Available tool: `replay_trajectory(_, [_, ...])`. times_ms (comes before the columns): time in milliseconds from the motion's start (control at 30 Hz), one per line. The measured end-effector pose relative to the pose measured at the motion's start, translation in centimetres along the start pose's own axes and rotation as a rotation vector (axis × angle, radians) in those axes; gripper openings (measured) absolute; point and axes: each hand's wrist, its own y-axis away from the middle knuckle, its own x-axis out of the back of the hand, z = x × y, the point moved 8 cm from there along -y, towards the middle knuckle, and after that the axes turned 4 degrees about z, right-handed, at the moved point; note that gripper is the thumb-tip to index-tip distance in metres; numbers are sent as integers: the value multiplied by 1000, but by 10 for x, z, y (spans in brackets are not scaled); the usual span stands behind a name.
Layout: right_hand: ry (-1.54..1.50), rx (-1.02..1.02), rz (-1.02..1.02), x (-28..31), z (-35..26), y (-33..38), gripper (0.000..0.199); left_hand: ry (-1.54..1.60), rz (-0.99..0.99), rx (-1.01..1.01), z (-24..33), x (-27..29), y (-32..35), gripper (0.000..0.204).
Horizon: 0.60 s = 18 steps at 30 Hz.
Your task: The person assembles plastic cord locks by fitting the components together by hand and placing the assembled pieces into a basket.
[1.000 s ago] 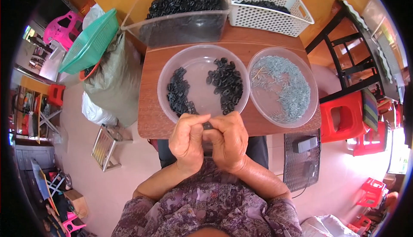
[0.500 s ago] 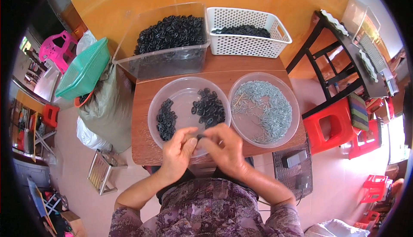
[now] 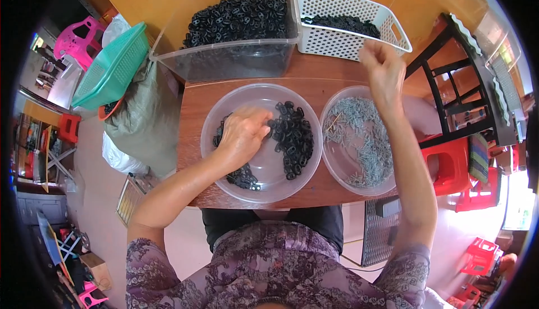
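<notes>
A round clear plastic bowl (image 3: 264, 197) on the table holds two heaps of small black oval plastic pieces with holes (image 3: 293, 140). Over it is my left hand (image 3: 242, 136), its fingers closed at the edge of the right heap with a black piece at the fingertips. My right hand (image 3: 385, 79) is raised at the front wall of the white perforated basket (image 3: 331, 45), fingers bent together; whether anything is between them is hidden. More black pieces lie in that basket. Below my right hand, a second clear bowl (image 3: 332, 166) holds many small silvery pins (image 3: 365, 140), partly covered by my forearm.
Behind the bowls stands a large clear bin (image 3: 236, 65) full of black pieces. Left of the table are a green basket (image 3: 112, 70) and a bulging sack (image 3: 149, 124). A dark wooden frame (image 3: 457, 79) and red stools (image 3: 446, 166) stand to the right.
My hands, together over the bowl's near edge before, have parted. The right went up and right to the white basket; the left moved forward into the bowl. The view has shifted slightly.
</notes>
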Motion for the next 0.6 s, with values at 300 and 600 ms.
replay_trajectory(300, [-196,-443,-214,47,34,91,13,-134,-75,-271,12,-22,-1,31])
replay_trajectory(600, [-179,-448,-279,61,37,118,14,246,-365,172,-3,-32,13,25])
